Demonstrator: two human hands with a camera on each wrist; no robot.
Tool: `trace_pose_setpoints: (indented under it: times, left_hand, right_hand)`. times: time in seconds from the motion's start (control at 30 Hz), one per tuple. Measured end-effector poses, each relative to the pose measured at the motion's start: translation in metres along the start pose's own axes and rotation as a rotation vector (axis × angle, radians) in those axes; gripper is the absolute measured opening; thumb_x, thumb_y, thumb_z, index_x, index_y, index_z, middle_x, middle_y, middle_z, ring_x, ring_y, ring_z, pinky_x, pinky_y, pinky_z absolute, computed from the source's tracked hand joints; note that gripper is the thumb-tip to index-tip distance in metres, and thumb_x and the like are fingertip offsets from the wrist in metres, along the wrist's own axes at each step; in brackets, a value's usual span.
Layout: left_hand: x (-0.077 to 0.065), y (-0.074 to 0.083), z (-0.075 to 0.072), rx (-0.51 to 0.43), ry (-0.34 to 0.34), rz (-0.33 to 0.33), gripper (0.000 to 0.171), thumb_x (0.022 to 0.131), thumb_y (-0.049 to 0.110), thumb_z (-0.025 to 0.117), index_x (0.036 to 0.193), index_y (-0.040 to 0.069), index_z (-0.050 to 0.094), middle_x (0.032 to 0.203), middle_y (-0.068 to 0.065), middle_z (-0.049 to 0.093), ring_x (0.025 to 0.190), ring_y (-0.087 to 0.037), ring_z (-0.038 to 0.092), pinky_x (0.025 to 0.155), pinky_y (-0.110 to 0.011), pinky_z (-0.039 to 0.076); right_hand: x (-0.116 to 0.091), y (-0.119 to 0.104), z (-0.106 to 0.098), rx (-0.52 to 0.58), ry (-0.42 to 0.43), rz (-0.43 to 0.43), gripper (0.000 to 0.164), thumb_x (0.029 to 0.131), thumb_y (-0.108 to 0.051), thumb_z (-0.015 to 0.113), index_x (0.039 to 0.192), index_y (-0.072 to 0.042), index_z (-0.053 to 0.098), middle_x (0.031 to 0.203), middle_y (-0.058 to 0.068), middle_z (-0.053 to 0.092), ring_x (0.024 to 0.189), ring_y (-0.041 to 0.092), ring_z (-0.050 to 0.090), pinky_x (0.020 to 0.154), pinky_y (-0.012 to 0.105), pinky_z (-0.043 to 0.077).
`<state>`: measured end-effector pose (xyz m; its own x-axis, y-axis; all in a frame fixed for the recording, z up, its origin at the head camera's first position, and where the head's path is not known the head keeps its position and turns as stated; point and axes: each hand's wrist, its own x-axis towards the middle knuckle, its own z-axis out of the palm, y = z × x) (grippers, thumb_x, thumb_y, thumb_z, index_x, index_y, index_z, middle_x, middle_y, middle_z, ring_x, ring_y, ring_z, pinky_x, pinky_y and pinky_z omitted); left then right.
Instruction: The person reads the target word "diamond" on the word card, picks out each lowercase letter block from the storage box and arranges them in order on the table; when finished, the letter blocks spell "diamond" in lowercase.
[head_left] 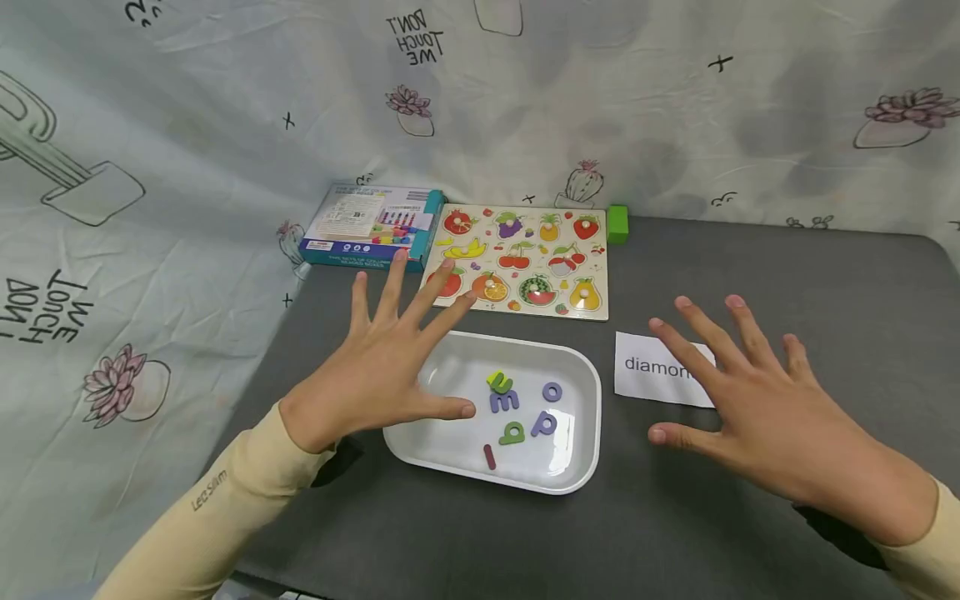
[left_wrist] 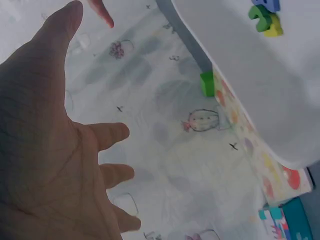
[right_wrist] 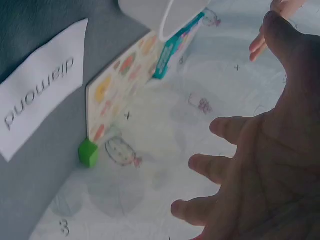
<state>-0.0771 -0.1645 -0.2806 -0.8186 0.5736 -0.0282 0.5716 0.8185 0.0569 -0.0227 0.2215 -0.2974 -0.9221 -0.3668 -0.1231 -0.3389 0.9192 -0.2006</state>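
My left hand (head_left: 375,367) is raised with its fingers spread, over the left side of a white tray (head_left: 450,461), holding nothing. In the tray lie several small letters: a purple m (head_left: 504,402), a purple o (head_left: 552,392), another purple letter (head_left: 544,423), a green letter (head_left: 512,433) and a dark red bar-shaped letter (head_left: 490,457). A green letter overlaps a yellow one (left_wrist: 274,27) beside the m. My right hand (head_left: 780,412), also spread and holding nothing, hovers by a white paper card (head_left: 637,383) printed "diamond", hiding part of the word in the head view.
Behind the tray lies a fruit puzzle board (head_left: 480,237) with knobbed pieces. A teal and white box (head_left: 345,221) sits at its left, a green block (head_left: 617,225) at its right corner. The grey table (head_left: 825,292) ends at a patterned cloth (head_left: 637,83).
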Motion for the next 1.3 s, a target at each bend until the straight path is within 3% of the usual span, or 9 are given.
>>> trace_pose_setpoints:
  times: [0.23,0.37,0.5,0.6,0.73,0.93,1.1,1.3]
  left_hand:
    - [-0.007,-0.015,0.016,-0.056,-0.055,-0.006,0.120,0.069,0.084,0.070,0.163,0.025,0.025,0.170,-0.006,-0.002,0.151,-0.037,-0.020,0.110,-0.072,-0.008]
    - [-0.013,-0.027,0.027,-0.115,-0.104,0.003,0.120,0.068,0.081,0.074,0.163,0.026,0.026,0.170,-0.005,0.002,0.152,-0.035,-0.013,0.113,-0.071,0.003]
    - [-0.024,-0.040,0.040,-0.220,-0.156,0.043,0.121,0.068,0.073,0.082,0.163,0.029,0.023,0.170,0.001,-0.001,0.154,-0.034,-0.006,0.113,-0.070,0.013]
    - [-0.032,-0.050,0.048,-0.291,-0.181,0.082,0.122,0.066,0.067,0.086,0.163,0.031,0.022,0.170,0.006,-0.004,0.154,-0.033,-0.004,0.111,-0.069,0.020]
    - [-0.038,-0.061,0.058,-0.356,-0.195,0.104,0.122,0.064,0.068,0.086,0.163,0.032,0.024,0.170,0.006,-0.001,0.154,-0.035,0.000,0.109,-0.068,0.026]
    - [-0.043,-0.070,0.070,-0.410,-0.215,0.092,0.121,0.062,0.077,0.078,0.162,0.030,0.028,0.170,0.004,0.002,0.153,-0.037,0.005,0.107,-0.067,0.031]
    - [-0.043,-0.074,0.076,-0.441,-0.206,0.105,0.119,0.063,0.077,0.077,0.161,0.030,0.031,0.170,0.005,0.000,0.153,-0.036,0.007,0.106,-0.067,0.033]
    - [-0.044,-0.077,0.082,-0.471,-0.204,0.106,0.115,0.064,0.076,0.078,0.160,0.031,0.033,0.170,0.008,-0.002,0.154,-0.031,0.007,0.106,-0.067,0.032]
  right_hand:
    - [0.012,-0.013,0.010,0.069,0.051,-0.187,0.098,0.087,-0.072,0.061,0.164,-0.033,0.015,0.170,-0.002,0.004,0.154,0.032,-0.008,0.112,0.070,0.012]
    - [0.025,-0.026,0.020,0.146,0.196,-0.366,0.089,0.085,-0.049,0.079,0.160,-0.027,0.035,0.165,0.001,0.028,0.152,0.033,0.017,0.116,0.061,0.019]
    - [0.036,-0.040,0.038,0.246,0.290,-0.539,0.079,0.081,-0.027,0.087,0.150,-0.021,0.051,0.156,0.001,0.045,0.143,0.028,0.039,0.108,0.054,0.038]
    - [0.043,-0.052,0.053,0.314,0.270,-0.615,0.070,0.081,-0.023,0.088,0.144,-0.020,0.058,0.150,-0.001,0.052,0.136,0.021,0.049,0.096,0.047,0.051]
    - [0.052,-0.067,0.068,0.341,0.161,-0.645,0.058,0.081,-0.021,0.089,0.134,-0.018,0.066,0.140,-0.002,0.061,0.127,0.014,0.057,0.090,0.039,0.054]
    - [0.067,-0.087,0.078,0.263,-0.002,-0.665,0.043,0.086,-0.017,0.084,0.127,-0.018,0.071,0.131,-0.007,0.066,0.121,0.010,0.060,0.093,0.036,0.052]
    - [0.078,-0.095,0.084,0.280,-0.050,-0.677,0.036,0.086,-0.011,0.083,0.120,-0.019,0.073,0.120,-0.011,0.069,0.113,0.007,0.063,0.090,0.033,0.052]
    - [0.084,-0.099,0.092,0.284,-0.105,-0.700,0.036,0.085,-0.002,0.080,0.117,-0.018,0.073,0.113,-0.008,0.070,0.105,0.010,0.064,0.089,0.031,0.051]
